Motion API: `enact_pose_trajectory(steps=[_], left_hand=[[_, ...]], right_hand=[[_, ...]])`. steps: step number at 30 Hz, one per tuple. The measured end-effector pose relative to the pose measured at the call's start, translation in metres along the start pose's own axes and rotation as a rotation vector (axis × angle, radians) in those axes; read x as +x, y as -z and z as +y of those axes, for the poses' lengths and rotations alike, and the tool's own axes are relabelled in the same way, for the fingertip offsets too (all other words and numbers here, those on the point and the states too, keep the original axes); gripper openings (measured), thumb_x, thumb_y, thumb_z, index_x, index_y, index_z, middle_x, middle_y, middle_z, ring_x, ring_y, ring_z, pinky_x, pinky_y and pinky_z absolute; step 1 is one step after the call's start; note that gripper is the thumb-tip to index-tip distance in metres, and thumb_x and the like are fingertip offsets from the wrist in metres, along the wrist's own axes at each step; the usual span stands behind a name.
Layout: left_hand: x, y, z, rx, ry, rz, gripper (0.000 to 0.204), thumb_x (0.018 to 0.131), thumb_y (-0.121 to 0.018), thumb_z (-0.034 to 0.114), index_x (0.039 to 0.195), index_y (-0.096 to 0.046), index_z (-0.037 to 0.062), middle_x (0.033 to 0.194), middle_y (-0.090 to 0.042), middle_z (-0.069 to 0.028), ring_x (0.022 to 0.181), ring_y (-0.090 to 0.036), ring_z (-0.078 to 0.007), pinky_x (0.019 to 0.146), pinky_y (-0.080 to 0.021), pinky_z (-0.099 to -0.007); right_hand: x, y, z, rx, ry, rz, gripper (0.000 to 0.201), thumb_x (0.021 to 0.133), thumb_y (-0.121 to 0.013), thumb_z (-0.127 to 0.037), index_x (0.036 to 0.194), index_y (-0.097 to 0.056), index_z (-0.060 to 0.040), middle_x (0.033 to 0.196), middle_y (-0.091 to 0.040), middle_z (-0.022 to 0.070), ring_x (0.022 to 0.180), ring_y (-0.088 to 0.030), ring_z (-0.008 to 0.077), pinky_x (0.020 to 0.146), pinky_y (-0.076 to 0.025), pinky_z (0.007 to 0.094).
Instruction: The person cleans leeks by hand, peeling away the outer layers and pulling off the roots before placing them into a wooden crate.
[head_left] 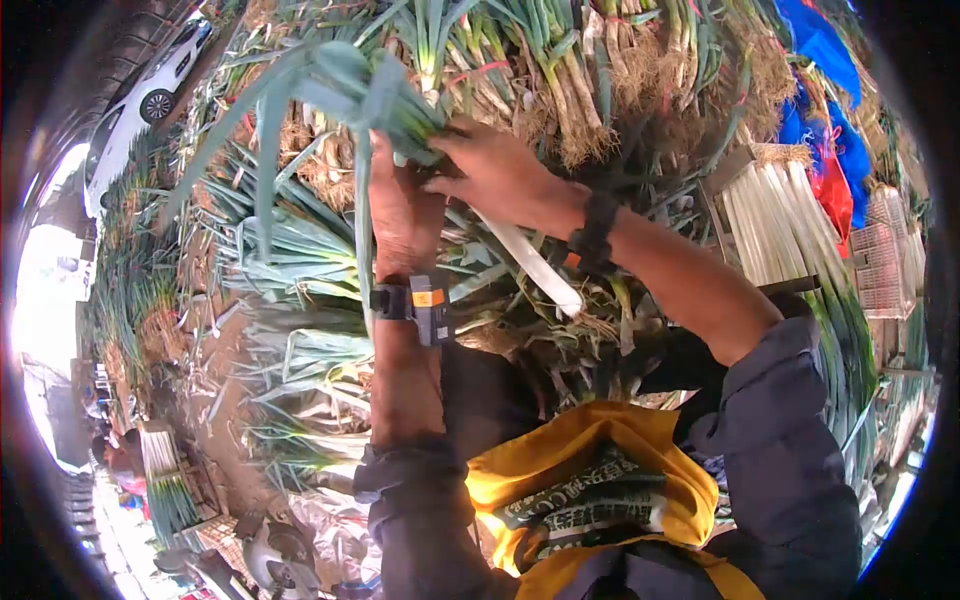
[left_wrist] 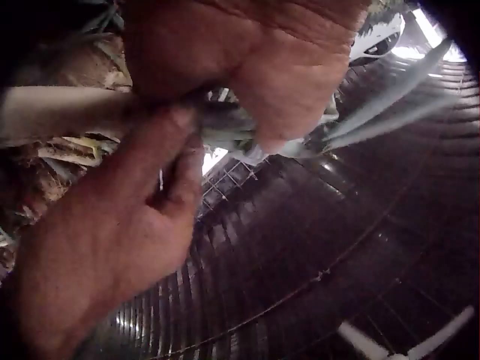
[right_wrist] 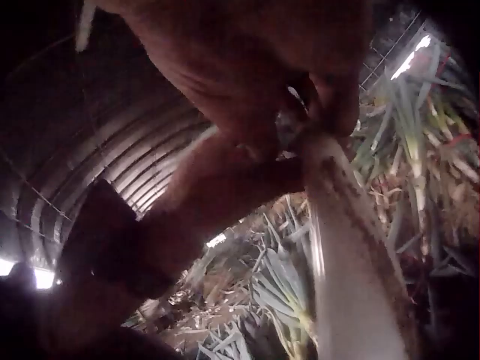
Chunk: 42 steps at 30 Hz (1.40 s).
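Observation:
In the head view a leek is held up in front of the body, its green leaves (head_left: pixel 385 100) spread to the upper left and its white stalk (head_left: pixel 530 262) slanting down to the right. My left hand (head_left: pixel 405 210) grips it where the leaves meet the stalk. Fingers and thumb of my right hand (head_left: pixel 510 178) pinch at the same spot. From the left wrist view, the left palm (left_wrist: pixel 255 60) covers most of the grip, and the right hand (left_wrist: pixel 112 232) reaches in from the lower left. The pale stalk (right_wrist: pixel 349 255) runs down from the right fingers in the right wrist view.
Bundled leeks with roots (head_left: pixel 560 90) are stacked along the far side. More green leeks (head_left: pixel 300 245) lie to the left. At right, trimmed white leeks (head_left: pixel 785 225) are piled beside a pink crate (head_left: pixel 885 255). A white car (head_left: pixel 145 105) stands beyond, upper left.

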<state>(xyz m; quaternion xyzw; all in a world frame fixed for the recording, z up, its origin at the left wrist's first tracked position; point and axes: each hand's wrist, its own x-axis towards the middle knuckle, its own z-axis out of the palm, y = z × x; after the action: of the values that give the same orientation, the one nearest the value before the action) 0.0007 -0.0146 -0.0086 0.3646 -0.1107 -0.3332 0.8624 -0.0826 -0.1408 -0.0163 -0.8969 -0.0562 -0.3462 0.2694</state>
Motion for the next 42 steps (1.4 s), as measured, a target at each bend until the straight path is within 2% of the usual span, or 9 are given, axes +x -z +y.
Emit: enact_pose_trajectory(steps=[5,9,15,17,26,29,32,36,42], left_hand=[[0.015,0.033,-0.016,0.243,-0.085,-0.168,0.043,0.097,-0.062,0.033,0.131,-0.055,0.008,0.119,-0.062,-0.0083,0.108,-0.059,-0.0249,0.094,-0.047,-0.0395],[0.013,0.032,-0.023,0.626,-0.103,0.047,0.032,0.1,-0.061,0.028,0.127,-0.059,0.0102,0.108,-0.065,-0.0039,0.104,-0.062,-0.0187,0.091,-0.051,-0.034],[0.005,-0.002,-0.034,0.051,0.08,0.063,0.031,0.105,-0.053,0.029,0.123,-0.06,0.0049,0.103,-0.065,-0.0054,0.084,-0.06,-0.0168,0.07,-0.049,-0.0314],[0.003,0.004,-0.035,0.379,-0.088,-0.084,0.036,0.104,-0.055,0.033,0.125,-0.058,0.0033,0.108,-0.065,-0.0073,0.095,-0.061,-0.0177,0.083,-0.05,-0.0332],[0.005,-0.016,-0.025,0.089,-0.164,-0.172,0.05,0.106,-0.049,0.037,0.136,-0.051,-0.0042,0.126,-0.064,-0.017,0.11,-0.062,-0.0256,0.099,-0.047,-0.0367],[-0.011,-0.016,-0.02,0.22,-0.141,-0.079,0.043,0.101,-0.06,0.029,0.133,-0.05,0.0018,0.116,-0.066,-0.0139,0.101,-0.067,-0.0233,0.089,-0.056,-0.0349],[-0.017,-0.016,-0.019,0.26,-0.223,-0.088,0.046,0.098,-0.065,0.024,0.135,-0.049,0.0017,0.12,-0.064,-0.0121,0.105,-0.065,-0.0217,0.092,-0.054,-0.034],[-0.02,-0.039,-0.013,-0.078,-0.259,-0.118,0.053,0.094,-0.071,0.018,0.138,-0.047,0.0017,0.124,-0.062,-0.0096,0.109,-0.062,-0.0195,0.095,-0.051,-0.0327],[-0.014,-0.032,-0.023,-0.203,-0.31,-0.173,0.045,0.092,-0.068,0.006,0.133,-0.05,0.0048,0.116,-0.064,-0.0073,0.105,-0.063,-0.017,0.089,-0.052,-0.0314]], right_hand=[[-0.001,-0.004,0.016,0.088,-0.283,-0.051,0.043,0.087,-0.072,-0.026,0.12,-0.061,-0.0014,0.104,-0.066,0.022,0.094,-0.066,0.0391,0.082,-0.054,0.045],[0.002,-0.004,0.032,0.418,-0.395,-0.032,0.042,0.086,-0.072,-0.026,0.117,-0.062,0.001,0.1,-0.068,0.0212,0.084,-0.069,0.0325,0.076,-0.054,0.04],[-0.009,0.018,0.019,0.83,-0.435,-0.031,0.031,0.091,-0.075,-0.018,0.108,-0.065,0.0056,0.096,-0.068,0.005,0.088,-0.064,0.0096,0.075,-0.053,0.0281],[-0.007,0.026,0.016,0.898,-0.385,-0.022,0.032,0.09,-0.077,-0.02,0.108,-0.065,0.0045,0.097,-0.068,0.005,0.088,-0.063,0.0094,0.075,-0.053,0.0273],[0.014,0.055,0.007,0.845,-0.391,-0.266,0.023,0.092,-0.072,-0.013,0.113,-0.068,-0.0075,0.1,-0.066,0.0038,0.094,-0.06,0.0115,0.086,-0.048,0.0264],[0.005,0.055,0.028,0.12,0.322,-0.221,0.035,0.095,-0.06,-0.008,0.13,-0.066,-0.0108,0.127,-0.061,0.01,0.114,-0.06,0.0231,0.097,-0.049,0.033],[-0.004,0.06,0.027,-0.032,0.221,-0.274,0.043,0.095,-0.051,-0.001,0.131,-0.067,-0.0176,0.138,-0.053,0.011,0.129,-0.051,0.028,0.109,-0.043,0.0361],[-0.018,0.036,0.026,1.071,-0.546,-0.029,0.038,0.098,-0.059,-0.005,0.136,-0.057,-0.0042,0.133,-0.057,0.0101,0.12,-0.058,0.0194,0.103,-0.044,0.0326],[-0.009,0.042,-0.014,0.996,-0.529,-0.066,0.039,0.095,-0.064,-0.008,0.133,-0.057,-0.0017,0.121,-0.065,0.0048,0.109,-0.061,0.0138,0.099,-0.045,0.0301]])
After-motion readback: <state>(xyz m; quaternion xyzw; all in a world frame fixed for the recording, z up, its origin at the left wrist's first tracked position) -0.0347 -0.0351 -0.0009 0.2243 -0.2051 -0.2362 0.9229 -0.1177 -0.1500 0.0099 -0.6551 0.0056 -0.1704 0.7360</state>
